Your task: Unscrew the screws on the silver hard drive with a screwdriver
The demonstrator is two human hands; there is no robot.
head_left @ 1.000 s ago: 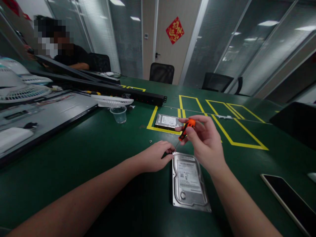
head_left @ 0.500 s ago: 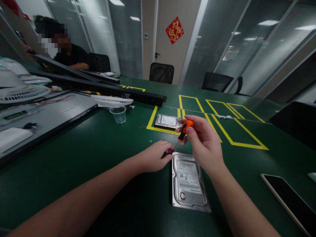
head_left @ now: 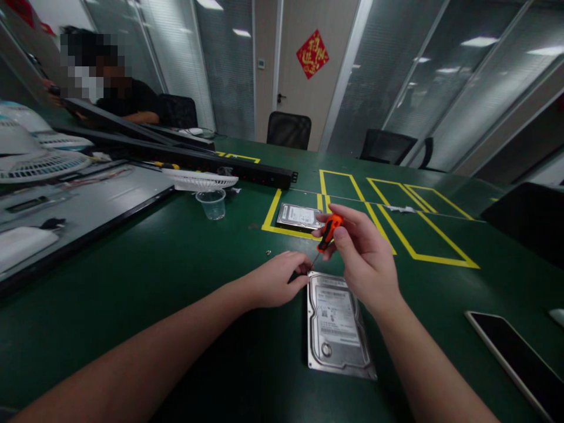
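Note:
A silver hard drive (head_left: 337,323) with a white label lies flat on the green table before me. My right hand (head_left: 369,258) is closed around the orange-and-black handle of a small screwdriver (head_left: 329,233). The thin shaft slants down to the drive's far left corner. At that same corner, my left hand (head_left: 279,279) grips the drive's edge, its thumb at the side and curled fingertips close to the screwdriver's tip. Whether a screw sits under the tip is hidden. A few tiny screws (head_left: 268,252) lie on the table beyond my left hand.
Another hard drive (head_left: 299,215) lies inside yellow tape beyond my hands. Left of it stand a clear plastic cup (head_left: 212,205) and a white fan grille (head_left: 200,179). A phone (head_left: 515,352) lies at right. A person (head_left: 132,100) sits at the far left behind long black bars (head_left: 247,170).
The screwdriver's handle has turned slightly in my right hand, and those fingers have shifted a little. My left hand and the hard drive stay in place.

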